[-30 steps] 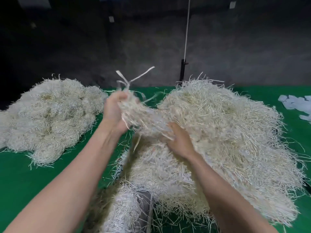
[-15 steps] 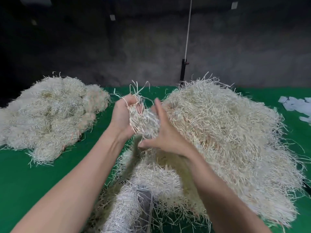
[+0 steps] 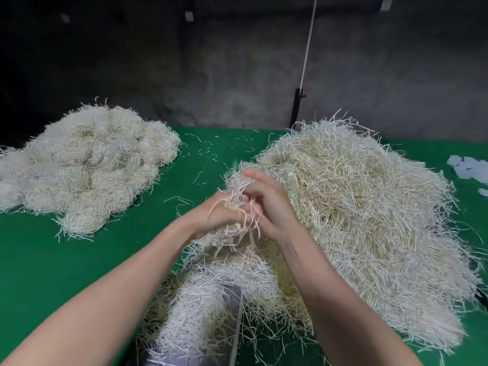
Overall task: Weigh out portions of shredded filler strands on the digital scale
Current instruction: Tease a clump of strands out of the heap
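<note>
Both hands meet above the near edge of the large heap of shredded filler strands (image 3: 369, 207), which lies on the right half of the green bench (image 3: 52, 260). The left hand (image 3: 216, 219) comes in from below, its grip closed with the fingers curled round a clump of strands (image 3: 236, 190). Pale ends spill out under its palm and hang down. The right hand (image 3: 274, 207) sits against it from the other side, its grip also closed on the same clump, with the fingers bent over the top and one finger reaching a little higher than the rest. The hands are slightly blurred, so how the single fingers lie is hard to tell. The clump is held clear of the bench, just above the heap's edge. Below the forearms, at the bottom centre, the digital scale (image 3: 233, 302) shows only as grey metal, with a whiter portion of strands (image 3: 195, 310) piled on it and more strands covering its far side. A smaller heap (image 3: 89, 165) of the same filler lies well apart on the left of the bench, and loose strands (image 3: 206, 151) are scattered on the green between the two. Some white paper scraps (image 3: 467, 167) lie at the right edge. Behind the bench is a dark wall (image 3: 237, 75), with a white cord (image 3: 307, 46) running down it.
</note>
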The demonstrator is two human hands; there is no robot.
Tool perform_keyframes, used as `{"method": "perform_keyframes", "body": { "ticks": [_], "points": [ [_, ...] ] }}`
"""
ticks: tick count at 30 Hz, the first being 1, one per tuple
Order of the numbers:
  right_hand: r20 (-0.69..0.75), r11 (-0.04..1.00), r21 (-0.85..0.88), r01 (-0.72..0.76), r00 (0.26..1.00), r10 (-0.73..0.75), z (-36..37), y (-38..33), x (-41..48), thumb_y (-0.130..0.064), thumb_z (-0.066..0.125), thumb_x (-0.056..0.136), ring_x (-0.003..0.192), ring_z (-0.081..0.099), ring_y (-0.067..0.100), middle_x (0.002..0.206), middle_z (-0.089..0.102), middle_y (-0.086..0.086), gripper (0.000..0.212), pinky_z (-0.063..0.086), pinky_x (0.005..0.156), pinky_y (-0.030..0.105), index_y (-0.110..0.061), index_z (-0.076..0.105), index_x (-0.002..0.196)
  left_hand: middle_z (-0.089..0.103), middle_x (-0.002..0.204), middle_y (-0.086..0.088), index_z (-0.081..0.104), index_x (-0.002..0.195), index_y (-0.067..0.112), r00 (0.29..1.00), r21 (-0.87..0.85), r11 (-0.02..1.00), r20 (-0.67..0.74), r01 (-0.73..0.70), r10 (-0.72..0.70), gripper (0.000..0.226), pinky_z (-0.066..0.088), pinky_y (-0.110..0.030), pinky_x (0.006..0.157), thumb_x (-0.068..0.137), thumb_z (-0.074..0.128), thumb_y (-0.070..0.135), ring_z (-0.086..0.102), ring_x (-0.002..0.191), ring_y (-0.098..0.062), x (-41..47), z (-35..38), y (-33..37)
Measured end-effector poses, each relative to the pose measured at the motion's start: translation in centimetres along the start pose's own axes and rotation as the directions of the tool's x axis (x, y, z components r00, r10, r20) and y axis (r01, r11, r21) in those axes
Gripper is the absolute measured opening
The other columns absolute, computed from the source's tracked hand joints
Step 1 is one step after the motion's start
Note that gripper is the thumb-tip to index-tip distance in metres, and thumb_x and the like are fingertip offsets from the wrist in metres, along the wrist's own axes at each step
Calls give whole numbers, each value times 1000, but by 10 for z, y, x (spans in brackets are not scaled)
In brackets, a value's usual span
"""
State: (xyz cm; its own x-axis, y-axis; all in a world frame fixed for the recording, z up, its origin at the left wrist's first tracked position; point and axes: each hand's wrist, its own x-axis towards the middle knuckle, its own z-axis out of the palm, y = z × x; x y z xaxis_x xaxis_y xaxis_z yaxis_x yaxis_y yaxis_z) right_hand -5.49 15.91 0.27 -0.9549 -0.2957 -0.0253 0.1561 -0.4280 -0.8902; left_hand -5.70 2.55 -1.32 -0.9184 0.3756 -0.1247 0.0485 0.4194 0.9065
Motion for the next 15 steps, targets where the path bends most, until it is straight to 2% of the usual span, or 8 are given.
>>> {"method": "perform_keyframes", "body": {
  "ticks": [3,5,7,9,11,12,14,15],
  "points": [
    [-116,995,85,44,993,-34,2,1,-1,9,47,85,52,54,12,90,56,13,32,44,44,21,-7,53,112,71,84,7,66,86,10,988,-528,846,-151,-76,-5,12,48,-32,79,81,57,5,62,82,-9,-5,4,-3],
    [-169,996,-24,84,982,-86,9,14,-4,2,50,88,63,61,12,105,57,11,31,49,52,22,-7,52,117,69,86,-8,57,102,3,992,-860,496,-121,-118,25,17,54,-35,72,89,47,8,63,76,-19,-7,11,3],
    [-119,968,-209,139,979,-166,18,34,-11,-13,50,94,89,63,5,121,52,1,31,52,69,21,-21,48,125,64,83,-13,58,96,3,987,-973,168,-162,-160,5,19,53,-35,69,93,41,13,61,72,-23,-8,15,10],
    [-2,855,-449,258,957,-290,26,55,-22,-25,46,97,112,49,-8,133,40,-17,36,46,92,20,-44,37,126,58,76,-10,58,85,5,965,-970,-25,-236,-240,-116,26,50,-32,63,96,38,17,57,66,-21,-8,16,13],
    [124,632,-664,399,893,-433,34,69,-33,-25,43,98,128,26,-14,134,26,-33,42,27,109,19,-54,28,123,50,69,-6,49,79,11,936,-957,-48,-270,-288,-227,22,45,-28,55,94,36,21,49,58,-17,-14,13,12],
    [183,530,-714,458,852,-490,38,76,-39,-24,42,98,130,22,-14,135,24,-32,41,24,111,17,-49,28,127,47,66,-5,44,79,13,926,-954,-53,-271,-294,-262,18,43,-26,54,92,38,22,46,56,-16,-18,9,10],
    [241,482,-708,516,819,-522,44,87,-52,-25,45,94,124,30,-14,138,25,-16,40,37,102,14,-29,32,131,45,60,-3,40,76,16,911,-947,-65,-281,-314,-301,17,42,-23,49,90,41,26,43,50,-14,-33,-5,7],
    [250,482,-705,521,818,-518,46,90,-59,-25,49,90,121,32,-16,140,24,-13,45,39,97,10,-31,31,131,44,56,-1,39,73,17,896,-942,-27,-310,-336,-317,20,42,-20,46,91,42,26,42,46,-13,-41,-14,5]
  ]
}}
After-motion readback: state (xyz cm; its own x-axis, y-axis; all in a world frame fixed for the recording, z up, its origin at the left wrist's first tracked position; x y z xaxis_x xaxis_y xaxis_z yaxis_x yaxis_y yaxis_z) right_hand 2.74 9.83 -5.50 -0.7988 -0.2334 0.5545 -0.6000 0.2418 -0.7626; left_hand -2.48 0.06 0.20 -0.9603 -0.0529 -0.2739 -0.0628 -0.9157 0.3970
